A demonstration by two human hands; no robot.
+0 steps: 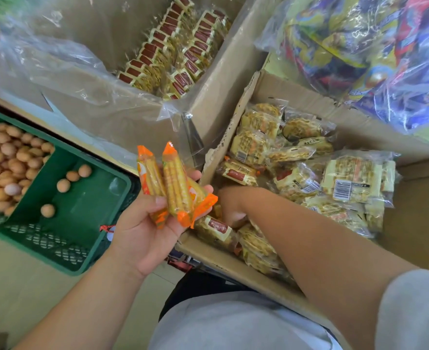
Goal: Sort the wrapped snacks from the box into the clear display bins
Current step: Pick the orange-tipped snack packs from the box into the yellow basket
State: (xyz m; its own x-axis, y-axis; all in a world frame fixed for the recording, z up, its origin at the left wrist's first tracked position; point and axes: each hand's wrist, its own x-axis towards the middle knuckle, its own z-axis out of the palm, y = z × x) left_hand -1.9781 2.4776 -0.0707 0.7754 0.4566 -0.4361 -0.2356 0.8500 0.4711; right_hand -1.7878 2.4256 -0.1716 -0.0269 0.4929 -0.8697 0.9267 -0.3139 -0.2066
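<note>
Since I place everything rel. to it, landmark: snack box point(216, 253), open cardboard, centre-right.
Crate: green crate point(64, 251) well left of the snack box, w/ loose eggs point(4, 160) in it; not my job, but fragile, so I'd keep clear.
Left hand: left hand point(142, 223) just left of the snack box's near corner, palm up, fingers and thumb curled round the orange packs.
Orange packs: orange packs point(176, 188) fanned upright in that hand, by the snack box's left edge; two for sure, prob. a third beneath.
Handling: my guess is v. light, film slick and crinkly, biscuit sticks inside stiff but brittle; best pinched mid-body, gently, not by the crimped ends.
Look: clear film w/ orange ends, ridged golden sticks showing through.
Right hand: right hand point(233, 208) down inside the snack box's near-left corner, fingertips hidden; can't tell if it grips anything.
Yellow packs: yellow packs point(354, 180) heaped loose inside the snack box, some barcode-up; soft film, crumbly inside, I'd judge.
Bag: plastic bag point(385, 59) of bright packs beyond the snack box, far right.
Bins: clear display bins not in view.
</note>
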